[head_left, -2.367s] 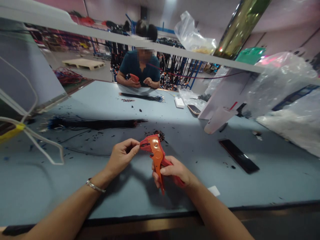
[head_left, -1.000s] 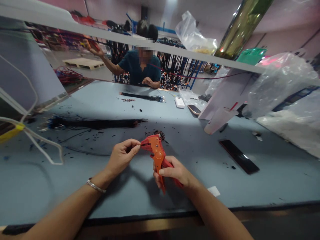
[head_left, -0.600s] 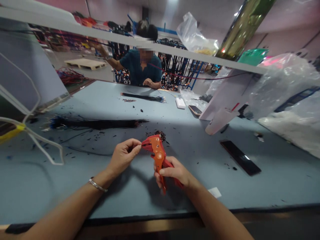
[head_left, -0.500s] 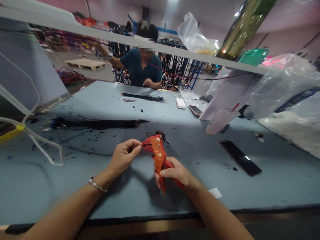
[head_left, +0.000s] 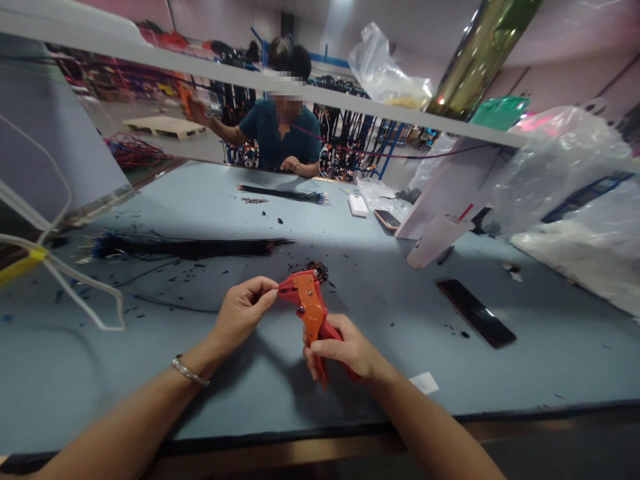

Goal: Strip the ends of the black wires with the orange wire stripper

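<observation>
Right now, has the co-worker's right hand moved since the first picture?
Yes: the co-worker's right hand has moved up and picture-left, toward the wooden pallet in this view.

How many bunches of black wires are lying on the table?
2. The larger bunch lies beyond the left hand; the smaller bunch lies nearer the other person. Others may be hidden.

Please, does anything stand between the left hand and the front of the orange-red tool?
Nothing visible does. The left hand, holding a thin dark wire, is right at the front of the orange-red tool; the dark scraps lie beyond it.
</observation>
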A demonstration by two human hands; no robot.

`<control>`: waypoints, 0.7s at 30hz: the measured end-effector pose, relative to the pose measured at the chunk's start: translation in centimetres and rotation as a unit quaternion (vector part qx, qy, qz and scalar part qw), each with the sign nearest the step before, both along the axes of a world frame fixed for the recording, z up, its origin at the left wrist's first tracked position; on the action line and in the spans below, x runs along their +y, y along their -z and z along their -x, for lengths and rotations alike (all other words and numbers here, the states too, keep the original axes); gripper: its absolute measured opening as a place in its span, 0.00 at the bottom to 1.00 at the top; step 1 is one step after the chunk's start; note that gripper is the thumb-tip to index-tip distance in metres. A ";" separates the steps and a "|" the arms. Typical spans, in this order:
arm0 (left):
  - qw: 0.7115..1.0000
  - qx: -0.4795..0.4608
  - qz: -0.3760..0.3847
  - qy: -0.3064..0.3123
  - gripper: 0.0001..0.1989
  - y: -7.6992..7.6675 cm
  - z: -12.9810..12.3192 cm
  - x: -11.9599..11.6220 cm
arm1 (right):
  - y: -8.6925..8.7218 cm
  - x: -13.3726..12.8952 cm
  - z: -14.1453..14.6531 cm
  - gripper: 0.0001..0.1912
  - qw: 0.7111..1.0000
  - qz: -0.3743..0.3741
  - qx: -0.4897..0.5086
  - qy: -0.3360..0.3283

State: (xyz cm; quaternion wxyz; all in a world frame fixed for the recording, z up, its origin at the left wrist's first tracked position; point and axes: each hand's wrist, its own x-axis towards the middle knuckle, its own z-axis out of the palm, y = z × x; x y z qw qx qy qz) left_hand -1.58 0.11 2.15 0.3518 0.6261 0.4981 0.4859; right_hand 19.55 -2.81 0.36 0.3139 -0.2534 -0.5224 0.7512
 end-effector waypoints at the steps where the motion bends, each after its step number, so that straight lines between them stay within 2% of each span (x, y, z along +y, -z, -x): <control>1: 1.000 -0.002 0.000 0.000 0.11 0.0 0.0 0.0 | 0.0 0.0 0.1 0.14 1.000 -0.004 -0.004 0.000; 11: 0.999 0.014 -0.002 0.031 0.10 0.1 0.2 0.1 | 0.3 -0.1 0.5 0.16 0.999 -0.025 -0.027 -0.001; 21: 0.999 0.023 0.000 0.025 0.11 -0.1 0.3 0.3 | 0.8 -0.4 1.4 0.17 0.999 -0.014 -0.025 0.030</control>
